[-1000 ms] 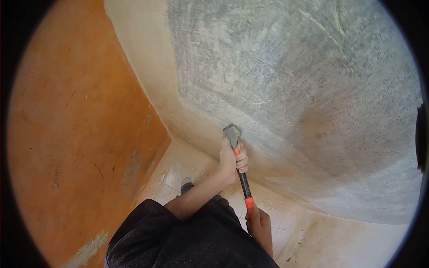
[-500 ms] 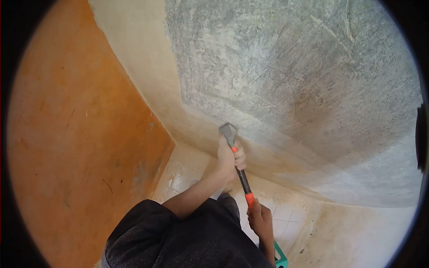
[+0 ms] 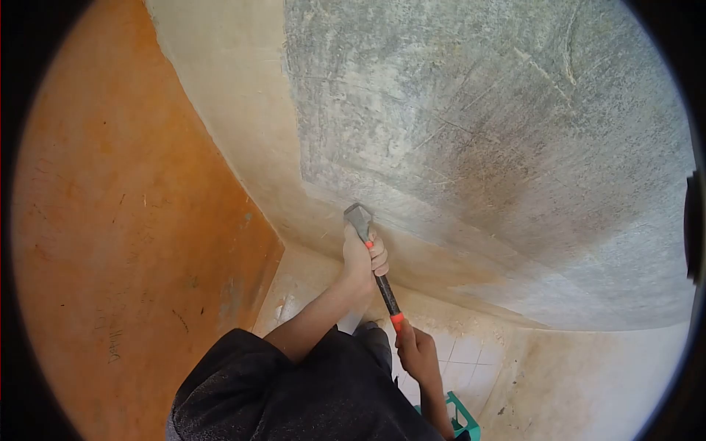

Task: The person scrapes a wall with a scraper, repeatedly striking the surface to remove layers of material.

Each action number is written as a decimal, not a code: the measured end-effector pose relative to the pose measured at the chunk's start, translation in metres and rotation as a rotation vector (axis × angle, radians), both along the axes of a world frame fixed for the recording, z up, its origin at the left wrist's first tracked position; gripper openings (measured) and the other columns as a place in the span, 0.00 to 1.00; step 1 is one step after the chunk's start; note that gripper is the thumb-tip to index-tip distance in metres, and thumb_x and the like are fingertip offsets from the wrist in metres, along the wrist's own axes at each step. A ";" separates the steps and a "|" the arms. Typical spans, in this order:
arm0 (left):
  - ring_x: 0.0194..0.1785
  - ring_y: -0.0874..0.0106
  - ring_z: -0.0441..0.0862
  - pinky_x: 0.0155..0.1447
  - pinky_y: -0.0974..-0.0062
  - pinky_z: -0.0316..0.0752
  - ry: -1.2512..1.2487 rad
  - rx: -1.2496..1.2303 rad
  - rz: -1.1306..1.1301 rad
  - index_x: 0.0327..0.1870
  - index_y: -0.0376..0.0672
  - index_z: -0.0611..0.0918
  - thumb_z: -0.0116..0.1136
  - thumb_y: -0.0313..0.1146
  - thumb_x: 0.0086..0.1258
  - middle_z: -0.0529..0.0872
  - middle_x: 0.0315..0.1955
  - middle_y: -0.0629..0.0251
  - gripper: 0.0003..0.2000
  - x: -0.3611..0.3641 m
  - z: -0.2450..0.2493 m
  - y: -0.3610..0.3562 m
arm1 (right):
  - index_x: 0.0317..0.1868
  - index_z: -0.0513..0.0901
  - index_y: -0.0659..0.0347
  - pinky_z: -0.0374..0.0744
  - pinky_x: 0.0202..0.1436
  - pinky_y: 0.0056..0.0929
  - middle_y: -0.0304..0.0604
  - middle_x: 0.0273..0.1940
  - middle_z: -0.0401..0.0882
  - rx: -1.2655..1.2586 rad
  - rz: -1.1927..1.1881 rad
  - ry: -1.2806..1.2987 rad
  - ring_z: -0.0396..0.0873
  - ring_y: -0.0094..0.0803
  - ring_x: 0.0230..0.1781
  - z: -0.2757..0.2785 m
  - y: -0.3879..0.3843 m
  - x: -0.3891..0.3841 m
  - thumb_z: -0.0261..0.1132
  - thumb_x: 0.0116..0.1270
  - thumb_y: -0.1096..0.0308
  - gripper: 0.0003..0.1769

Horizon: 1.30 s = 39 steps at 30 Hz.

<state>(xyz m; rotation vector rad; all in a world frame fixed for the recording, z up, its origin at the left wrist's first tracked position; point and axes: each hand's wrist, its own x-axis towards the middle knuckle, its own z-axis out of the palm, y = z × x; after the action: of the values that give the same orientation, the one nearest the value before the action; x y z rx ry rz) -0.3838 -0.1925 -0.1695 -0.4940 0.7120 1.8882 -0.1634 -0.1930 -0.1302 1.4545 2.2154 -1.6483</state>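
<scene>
A long-handled scraper (image 3: 358,214) with a grey metal head and a black and orange handle slants across the middle of the view. My left hand (image 3: 359,253) is wrapped round the handle just below the head. Lower down, my right hand (image 3: 418,353) is closed round the end of the handle by its orange section. The scraper's head lies against the wall (image 3: 441,132), at the border between its rough grey area and the smooth cream band (image 3: 323,213) below it.
An orange wall (image 3: 147,220) rises on the left and meets the cream band at a corner. White floor tiles (image 3: 463,351) with scattered debris lie below. A green plastic crate or stool (image 3: 465,419) stands by my right forearm. Dark trousers and a shoe show beneath me.
Both hands and the scraper have shifted left along the wall's border, the right hand also slightly up. More of the green object shows. My grip is unchanged.
</scene>
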 end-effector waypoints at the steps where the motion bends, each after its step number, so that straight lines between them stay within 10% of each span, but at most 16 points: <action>1: 0.11 0.79 0.50 0.16 0.75 0.46 0.024 -0.003 0.006 0.27 0.53 0.67 0.31 0.60 0.78 0.55 0.12 0.77 0.24 0.000 -0.001 -0.001 | 0.24 0.77 0.66 0.69 0.26 0.32 0.40 0.16 0.70 0.007 -0.014 0.031 0.70 0.27 0.20 -0.002 -0.006 0.001 0.50 0.79 0.48 0.31; 11: 0.11 0.79 0.50 0.15 0.74 0.47 0.051 -0.010 0.022 0.28 0.53 0.68 0.31 0.59 0.78 0.56 0.11 0.77 0.24 -0.006 -0.006 -0.009 | 0.23 0.75 0.59 0.61 0.17 0.22 0.30 0.14 0.66 -0.047 -0.080 0.124 0.63 0.16 0.13 -0.020 -0.012 -0.002 0.49 0.79 0.44 0.32; 39: 0.10 0.80 0.48 0.14 0.76 0.44 0.071 -0.042 -0.030 0.26 0.54 0.68 0.30 0.60 0.77 0.55 0.11 0.78 0.24 -0.042 -0.012 -0.030 | 0.25 0.78 0.65 0.68 0.25 0.29 0.38 0.17 0.72 0.025 -0.019 0.057 0.70 0.24 0.20 -0.012 -0.034 -0.038 0.51 0.79 0.51 0.29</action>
<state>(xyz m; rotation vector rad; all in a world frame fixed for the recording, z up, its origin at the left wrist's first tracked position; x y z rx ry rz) -0.4258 -0.2224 -0.1820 -0.4422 0.8027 1.8739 -0.2015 -0.2271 -0.1418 1.4561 2.2667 -1.6951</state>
